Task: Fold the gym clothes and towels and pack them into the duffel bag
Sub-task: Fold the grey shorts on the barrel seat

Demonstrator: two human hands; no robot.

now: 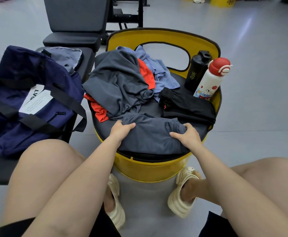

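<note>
Head view, grey garment: lies on the near part of the yellow stool, long axis left to right.
Left hand: fingers curled, gripping its left end.
Right hand: gripping its right end.
Bag: to the left, on the bench; left hand is nearer.
Pile: unfolded, just behind.

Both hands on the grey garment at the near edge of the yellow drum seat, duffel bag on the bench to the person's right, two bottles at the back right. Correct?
One slip: the navy duffel bag is on the bench to the person's left, not right, as the head view shows. The rest holds: left hand and right hand both grip the grey garment at the near edge of the yellow drum seat, with the black bottle and white bottle at the back right.
</note>
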